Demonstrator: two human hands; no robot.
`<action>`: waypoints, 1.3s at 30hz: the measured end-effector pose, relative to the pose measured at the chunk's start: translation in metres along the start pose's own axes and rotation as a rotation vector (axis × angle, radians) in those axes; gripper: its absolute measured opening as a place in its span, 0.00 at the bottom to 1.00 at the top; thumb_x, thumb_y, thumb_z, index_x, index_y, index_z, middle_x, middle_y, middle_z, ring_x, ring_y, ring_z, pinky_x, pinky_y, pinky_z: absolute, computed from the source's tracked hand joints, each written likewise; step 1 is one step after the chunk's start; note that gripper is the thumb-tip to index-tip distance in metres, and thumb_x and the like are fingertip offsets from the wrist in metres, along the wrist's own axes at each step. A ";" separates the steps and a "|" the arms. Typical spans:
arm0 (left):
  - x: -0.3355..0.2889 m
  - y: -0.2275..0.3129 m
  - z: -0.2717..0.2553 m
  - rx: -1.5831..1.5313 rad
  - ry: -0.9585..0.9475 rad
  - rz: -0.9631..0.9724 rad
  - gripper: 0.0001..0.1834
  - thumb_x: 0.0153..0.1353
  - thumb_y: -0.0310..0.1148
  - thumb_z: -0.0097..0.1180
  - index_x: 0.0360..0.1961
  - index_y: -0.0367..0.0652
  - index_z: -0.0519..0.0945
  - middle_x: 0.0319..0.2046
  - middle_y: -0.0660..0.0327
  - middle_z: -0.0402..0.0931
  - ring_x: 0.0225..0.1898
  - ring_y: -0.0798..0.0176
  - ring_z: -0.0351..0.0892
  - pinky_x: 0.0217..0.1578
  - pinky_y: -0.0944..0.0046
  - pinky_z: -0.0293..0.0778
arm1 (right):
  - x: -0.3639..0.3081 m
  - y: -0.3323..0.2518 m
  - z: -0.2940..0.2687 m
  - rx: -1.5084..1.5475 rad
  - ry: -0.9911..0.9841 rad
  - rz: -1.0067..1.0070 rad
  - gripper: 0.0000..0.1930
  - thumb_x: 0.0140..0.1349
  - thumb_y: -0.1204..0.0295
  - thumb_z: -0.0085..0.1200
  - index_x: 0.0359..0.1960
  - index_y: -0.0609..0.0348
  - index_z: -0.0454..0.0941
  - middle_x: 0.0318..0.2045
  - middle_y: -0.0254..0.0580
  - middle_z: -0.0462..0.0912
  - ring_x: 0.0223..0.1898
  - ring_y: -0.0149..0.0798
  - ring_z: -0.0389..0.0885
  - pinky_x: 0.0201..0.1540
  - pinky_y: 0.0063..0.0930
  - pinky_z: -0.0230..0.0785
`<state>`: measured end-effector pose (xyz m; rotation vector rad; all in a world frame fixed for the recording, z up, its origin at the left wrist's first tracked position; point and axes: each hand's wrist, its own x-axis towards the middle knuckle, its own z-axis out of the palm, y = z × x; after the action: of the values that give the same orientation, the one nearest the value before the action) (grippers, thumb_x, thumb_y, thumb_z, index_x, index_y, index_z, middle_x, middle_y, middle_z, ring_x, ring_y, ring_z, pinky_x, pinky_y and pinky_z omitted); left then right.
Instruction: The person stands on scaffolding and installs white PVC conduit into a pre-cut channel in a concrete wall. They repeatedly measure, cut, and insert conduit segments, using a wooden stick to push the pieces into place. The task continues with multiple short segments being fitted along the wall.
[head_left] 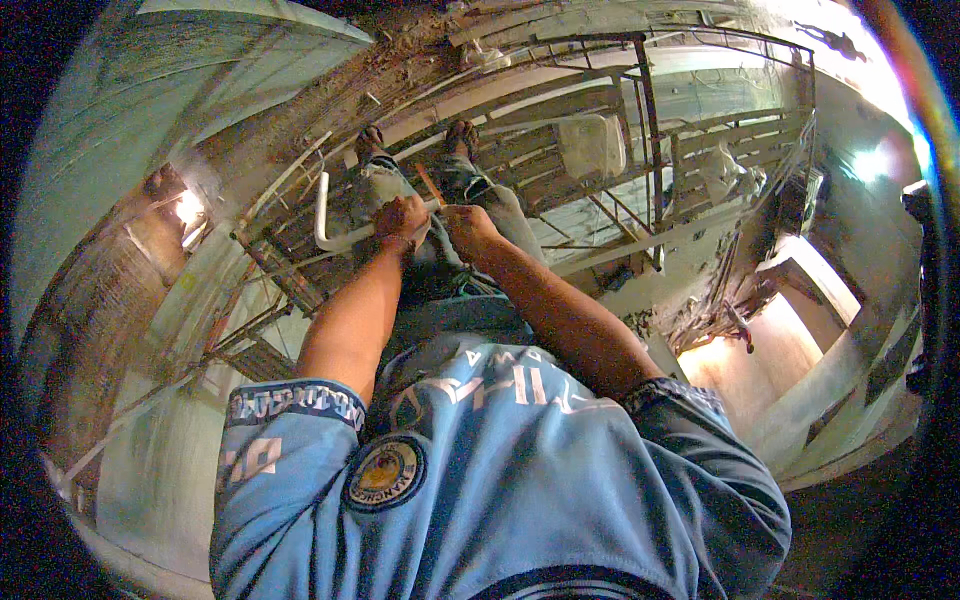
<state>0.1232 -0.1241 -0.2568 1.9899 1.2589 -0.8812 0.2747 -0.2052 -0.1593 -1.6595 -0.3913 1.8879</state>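
A white bent pipe (322, 212) passes through my left hand (402, 222), which is closed around it. Its bend and upturned arm stick out to the left, and its short other end shows between my hands. My right hand (468, 230) is closed just beside that end. From between the two hands a thin orange strip (429, 184) slants up and away, its lower end at my right fingers. Whether it is a blade or another flat tool cannot be made out. Both hands are held in front of my thighs, close together.
I stand on wooden planks (520, 160) within a metal scaffold frame (650, 130). To the right are a whitish plastic container (592, 146) and a clear plastic bag (722, 172). Farther right is a bright wall opening (815, 275); a lamp (188, 207) glows at left.
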 end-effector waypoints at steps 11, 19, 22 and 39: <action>-0.011 0.010 -0.031 -0.050 0.070 0.030 0.13 0.56 0.39 0.49 0.30 0.44 0.84 0.37 0.47 0.82 0.38 0.44 0.83 0.40 0.46 0.78 | -0.004 -0.019 0.006 -0.130 0.083 0.129 0.08 0.65 0.73 0.46 0.37 0.57 0.80 0.25 0.30 0.77 0.24 0.25 0.71 0.24 0.26 0.63; -0.014 0.033 -0.038 0.010 0.064 0.098 0.14 0.57 0.37 0.46 0.32 0.41 0.81 0.35 0.47 0.81 0.38 0.42 0.82 0.38 0.44 0.78 | -0.007 -0.013 -0.005 -0.294 0.132 0.193 0.10 0.65 0.66 0.49 0.32 0.56 0.79 0.22 0.35 0.79 0.22 0.38 0.73 0.26 0.36 0.65; -0.013 0.030 -0.039 0.008 -0.011 0.053 0.14 0.57 0.36 0.47 0.34 0.41 0.82 0.36 0.47 0.81 0.40 0.44 0.82 0.42 0.45 0.77 | -0.003 -0.019 -0.004 -0.093 0.110 0.170 0.10 0.67 0.68 0.42 0.36 0.54 0.76 0.21 0.31 0.73 0.21 0.33 0.71 0.23 0.31 0.62; 0.028 0.015 0.017 0.172 0.160 0.150 0.14 0.57 0.38 0.49 0.40 0.44 0.80 0.33 0.51 0.82 0.36 0.46 0.83 0.37 0.44 0.77 | -0.007 -0.021 -0.005 -0.633 0.119 0.002 0.09 0.58 0.72 0.48 0.23 0.55 0.78 0.22 0.40 0.81 0.22 0.41 0.79 0.22 0.37 0.65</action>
<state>0.1426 -0.1282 -0.2871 2.2969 1.1333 -0.7935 0.2844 -0.1938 -0.1423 -2.1504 -1.0155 1.7536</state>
